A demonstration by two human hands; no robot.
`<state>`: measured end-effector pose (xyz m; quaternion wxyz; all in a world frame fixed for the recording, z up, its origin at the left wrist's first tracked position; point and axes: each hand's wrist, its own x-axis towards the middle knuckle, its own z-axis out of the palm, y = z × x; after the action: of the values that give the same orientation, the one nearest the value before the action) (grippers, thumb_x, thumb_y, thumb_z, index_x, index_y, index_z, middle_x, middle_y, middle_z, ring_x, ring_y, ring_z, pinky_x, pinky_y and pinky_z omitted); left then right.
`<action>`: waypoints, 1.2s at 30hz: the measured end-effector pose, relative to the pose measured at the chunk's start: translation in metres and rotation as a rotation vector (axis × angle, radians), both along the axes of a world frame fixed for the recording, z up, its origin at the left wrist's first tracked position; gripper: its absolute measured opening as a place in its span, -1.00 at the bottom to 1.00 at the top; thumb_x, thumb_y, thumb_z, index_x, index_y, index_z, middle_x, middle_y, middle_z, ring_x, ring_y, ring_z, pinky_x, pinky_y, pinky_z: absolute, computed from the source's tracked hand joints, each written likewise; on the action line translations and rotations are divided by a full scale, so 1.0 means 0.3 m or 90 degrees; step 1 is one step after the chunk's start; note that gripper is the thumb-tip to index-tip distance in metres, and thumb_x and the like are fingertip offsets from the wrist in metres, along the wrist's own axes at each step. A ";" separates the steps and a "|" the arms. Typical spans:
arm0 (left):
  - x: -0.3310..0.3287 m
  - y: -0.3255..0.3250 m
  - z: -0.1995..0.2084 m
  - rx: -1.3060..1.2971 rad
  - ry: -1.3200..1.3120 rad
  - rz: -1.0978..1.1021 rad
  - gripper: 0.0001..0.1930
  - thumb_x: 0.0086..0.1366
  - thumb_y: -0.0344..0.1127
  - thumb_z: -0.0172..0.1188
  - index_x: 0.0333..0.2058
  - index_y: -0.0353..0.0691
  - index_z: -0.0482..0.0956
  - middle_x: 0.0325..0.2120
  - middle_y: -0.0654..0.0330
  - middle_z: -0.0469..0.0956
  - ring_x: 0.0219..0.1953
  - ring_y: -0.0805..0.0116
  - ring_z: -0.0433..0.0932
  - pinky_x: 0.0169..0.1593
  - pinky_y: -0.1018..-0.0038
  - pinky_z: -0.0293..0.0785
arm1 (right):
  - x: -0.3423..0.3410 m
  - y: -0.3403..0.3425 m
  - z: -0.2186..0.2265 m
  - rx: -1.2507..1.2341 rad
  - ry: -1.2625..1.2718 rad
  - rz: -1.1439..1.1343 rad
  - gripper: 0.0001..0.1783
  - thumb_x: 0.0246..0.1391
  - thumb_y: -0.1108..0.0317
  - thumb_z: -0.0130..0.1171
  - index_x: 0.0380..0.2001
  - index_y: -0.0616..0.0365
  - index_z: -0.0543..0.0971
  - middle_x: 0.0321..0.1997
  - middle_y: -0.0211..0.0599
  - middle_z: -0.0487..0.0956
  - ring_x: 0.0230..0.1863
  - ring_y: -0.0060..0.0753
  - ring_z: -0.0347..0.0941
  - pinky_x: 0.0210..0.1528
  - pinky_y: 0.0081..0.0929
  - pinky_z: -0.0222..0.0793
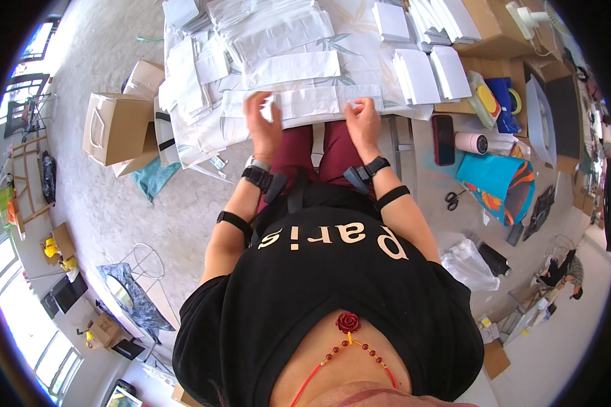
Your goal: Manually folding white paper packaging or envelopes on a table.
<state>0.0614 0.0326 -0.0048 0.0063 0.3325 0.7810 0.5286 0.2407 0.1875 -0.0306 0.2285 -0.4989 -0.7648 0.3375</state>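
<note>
A long flat white plastic sleeve (309, 102) lies crosswise along the near edge of the cloth-covered table (360, 41). Over its left part is my left hand (263, 125), thumb and fingers apart, with fingertips at the sleeve. My right hand (364, 125) rests by the sleeve's right part, its fingers curled in; whatever is between them is hidden. Just beyond lies a shorter white sleeve (292, 66). Behind that is a heap of similar white sleeves (275, 30), with more stacked flat pieces (187, 74) to the left.
Several white stacks (414, 76) stand on the table's right. Beside them are a dark phone (443, 139), a pink bottle (471, 142), tape rolls (514, 102) and a blue patterned bag (495, 183). Scissors (453, 199) lie lower right. Cardboard boxes (115, 129) stand left. A person (569, 271) is far right.
</note>
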 end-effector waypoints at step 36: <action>0.152 0.256 -0.111 -0.222 0.081 -0.289 -0.44 0.12 -0.35 0.42 0.15 -0.12 0.58 -0.04 -0.05 0.41 -0.03 -0.08 0.45 0.08 0.16 0.48 | -0.073 0.062 0.064 -0.193 0.347 0.042 -0.60 0.07 0.52 0.30 0.03 0.24 0.57 -0.11 -0.27 0.66 -0.16 -0.51 0.55 -0.10 -0.51 0.54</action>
<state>0.1071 0.1094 -0.0382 0.1329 0.5251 0.7646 0.3494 0.2188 0.2060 -0.0113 0.3371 -0.3933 -0.6319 0.5765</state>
